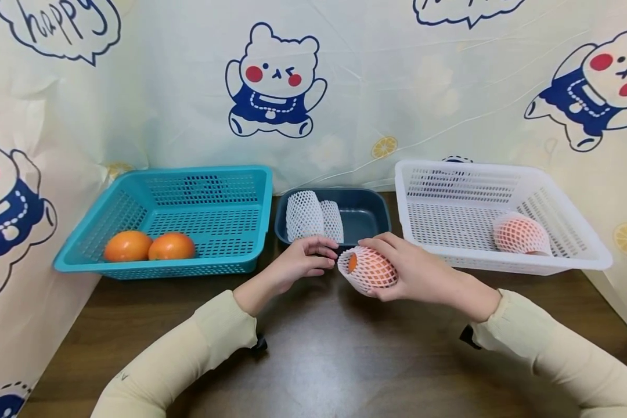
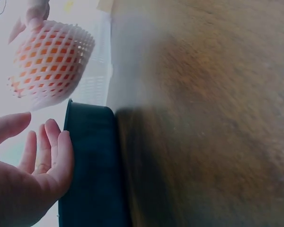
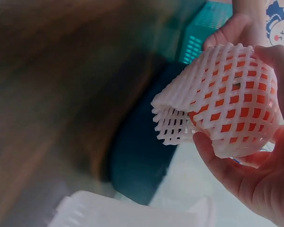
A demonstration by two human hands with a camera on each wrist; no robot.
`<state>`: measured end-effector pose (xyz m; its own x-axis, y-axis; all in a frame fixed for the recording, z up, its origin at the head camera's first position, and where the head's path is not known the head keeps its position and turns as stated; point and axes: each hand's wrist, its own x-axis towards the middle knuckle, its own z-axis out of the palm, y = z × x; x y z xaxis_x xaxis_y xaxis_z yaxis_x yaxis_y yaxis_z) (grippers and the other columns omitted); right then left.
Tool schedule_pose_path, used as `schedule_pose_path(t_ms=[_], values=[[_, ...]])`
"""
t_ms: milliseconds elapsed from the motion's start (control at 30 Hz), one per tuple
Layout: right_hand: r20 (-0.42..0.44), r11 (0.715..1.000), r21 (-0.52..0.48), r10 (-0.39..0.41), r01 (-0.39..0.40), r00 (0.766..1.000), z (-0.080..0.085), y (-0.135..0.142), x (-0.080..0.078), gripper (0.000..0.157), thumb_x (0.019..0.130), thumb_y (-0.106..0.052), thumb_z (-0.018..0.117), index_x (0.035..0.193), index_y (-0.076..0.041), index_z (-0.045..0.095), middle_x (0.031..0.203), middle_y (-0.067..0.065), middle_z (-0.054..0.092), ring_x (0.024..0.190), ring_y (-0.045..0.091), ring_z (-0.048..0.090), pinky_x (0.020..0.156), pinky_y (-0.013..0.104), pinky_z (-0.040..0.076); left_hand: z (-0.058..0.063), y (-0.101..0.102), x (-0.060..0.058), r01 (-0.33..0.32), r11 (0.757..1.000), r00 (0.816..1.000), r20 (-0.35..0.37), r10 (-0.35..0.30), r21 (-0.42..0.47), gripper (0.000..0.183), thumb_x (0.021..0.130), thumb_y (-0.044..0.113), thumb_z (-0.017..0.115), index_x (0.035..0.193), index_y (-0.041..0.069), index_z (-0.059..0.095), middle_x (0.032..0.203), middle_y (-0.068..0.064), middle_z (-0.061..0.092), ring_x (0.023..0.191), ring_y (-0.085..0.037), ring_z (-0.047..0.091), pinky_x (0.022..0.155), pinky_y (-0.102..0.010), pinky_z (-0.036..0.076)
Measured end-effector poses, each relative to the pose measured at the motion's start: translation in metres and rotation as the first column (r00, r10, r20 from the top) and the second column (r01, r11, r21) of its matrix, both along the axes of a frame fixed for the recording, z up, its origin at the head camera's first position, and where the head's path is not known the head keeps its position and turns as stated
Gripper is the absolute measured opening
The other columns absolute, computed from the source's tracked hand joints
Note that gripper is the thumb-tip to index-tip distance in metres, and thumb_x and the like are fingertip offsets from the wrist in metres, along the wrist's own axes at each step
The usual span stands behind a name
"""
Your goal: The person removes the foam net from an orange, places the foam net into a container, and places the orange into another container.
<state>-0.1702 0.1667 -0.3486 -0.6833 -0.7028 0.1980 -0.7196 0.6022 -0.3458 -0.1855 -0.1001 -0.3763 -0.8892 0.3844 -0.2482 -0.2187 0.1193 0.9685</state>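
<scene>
My right hand [image 1: 420, 271] holds an orange [image 3: 241, 101] wrapped in a white foam net sleeve [image 1: 368, 271], above the table in front of the dark tray. Part of the orange shows bare at the sleeve's open end, which faces left. Beside it, my left hand [image 1: 296, 265] holds nothing; its fingers are relaxed and apart from the sleeve, as the left wrist view [image 2: 38, 165] also has it. Two foam net sleeves, a larger one [image 1: 304, 216] and a smaller one [image 1: 332, 222], lie in the left half of the dark tray [image 1: 366, 200].
To the left, a teal basket [image 1: 261, 232] contains two bare oranges [image 1: 128, 247]. On the right stands a white basket [image 1: 404, 215] with one net-wrapped orange [image 1: 521, 234] inside. A printed cloth [image 1: 360, 87] hangs behind. The brown wooden table [image 1: 319, 354] extends toward me.
</scene>
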Motion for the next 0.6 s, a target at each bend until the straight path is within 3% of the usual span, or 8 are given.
schedule_pose_path(t_ms=[133,367,600], values=[[0.036,1.000,-0.013,0.004,-0.004,0.999,-0.009,-0.002,-0.001,0.082,0.076,-0.038,0.085,0.145,-0.008,0.052,0.131,0.009,0.057,0.108,0.023,0.060,0.088,0.043,0.054,-0.002,-0.004,0.002,0.029,1.000,0.999,-0.026,-0.029,-0.002,0.042,0.096,0.000,0.066,0.136,-0.008,0.055,0.117,-0.014,0.067,0.097,-0.018,0.066,0.096,-0.048,0.053],[0.191,0.992,-0.124,0.051,-0.028,0.980,-0.025,-0.005,-0.001,0.082,0.078,-0.029,0.085,0.147,-0.008,0.046,0.136,0.009,0.053,0.115,0.021,0.056,0.093,0.044,0.052,-0.007,-0.011,0.003,0.069,0.997,0.996,-0.053,-0.068,0.018,0.053,0.093,-0.004,0.064,0.144,-0.007,0.047,0.122,-0.019,0.064,0.094,-0.018,0.066,0.094,-0.047,0.054],[0.222,0.983,-0.177,0.084,-0.044,0.972,-0.042,-0.009,0.000,0.082,0.078,-0.029,0.086,0.147,-0.007,0.046,0.137,0.010,0.053,0.120,0.023,0.054,0.097,0.045,0.050,-0.011,-0.014,0.004,0.082,0.996,0.996,-0.036,-0.081,0.030,0.054,0.093,-0.009,0.062,0.144,-0.009,0.044,0.128,-0.029,0.058,0.096,-0.018,0.065,0.093,-0.042,0.056]])
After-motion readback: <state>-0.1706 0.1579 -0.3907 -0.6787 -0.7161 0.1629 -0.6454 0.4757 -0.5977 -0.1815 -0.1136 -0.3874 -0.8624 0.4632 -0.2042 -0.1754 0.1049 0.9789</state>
